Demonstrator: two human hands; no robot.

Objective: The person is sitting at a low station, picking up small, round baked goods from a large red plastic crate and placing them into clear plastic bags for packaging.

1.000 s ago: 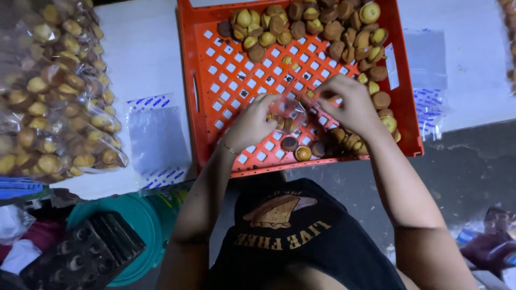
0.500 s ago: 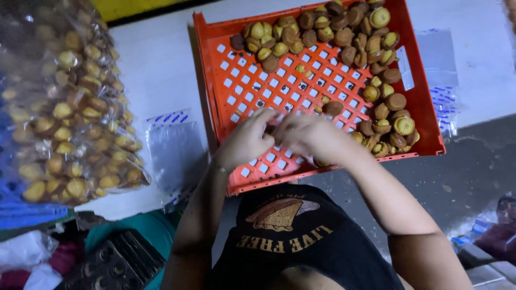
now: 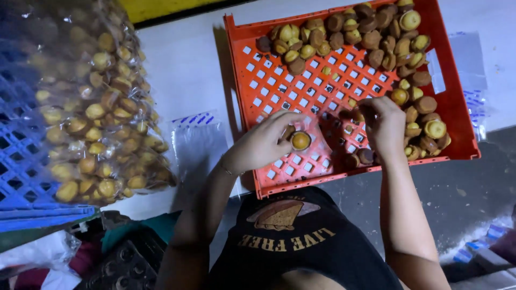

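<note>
An orange perforated crate (image 3: 269, 91) lies on the white table, holding several small round golden-brown cakes (image 3: 371, 37) along its far and right sides. My left hand (image 3: 266, 142) rests over the crate's near part and grips a small clear plastic bag (image 3: 314, 137) with a cake (image 3: 300, 140) inside it. My right hand (image 3: 384, 126) is curled over the cakes near the crate's right front, its fingers closed around a small cake that is mostly hidden.
A big clear bag full of packed cakes (image 3: 99, 107) sits on a blue crate (image 3: 21, 161) at the left. Empty clear bags (image 3: 196, 142) lie on the table between the crates, and more lie at the right (image 3: 473, 59). Dark moulded trays (image 3: 115, 266) sit below.
Both hands were together at the crate's near edge; now they have parted, the left holding the bag with a cake in it, the right back at the loose cakes.
</note>
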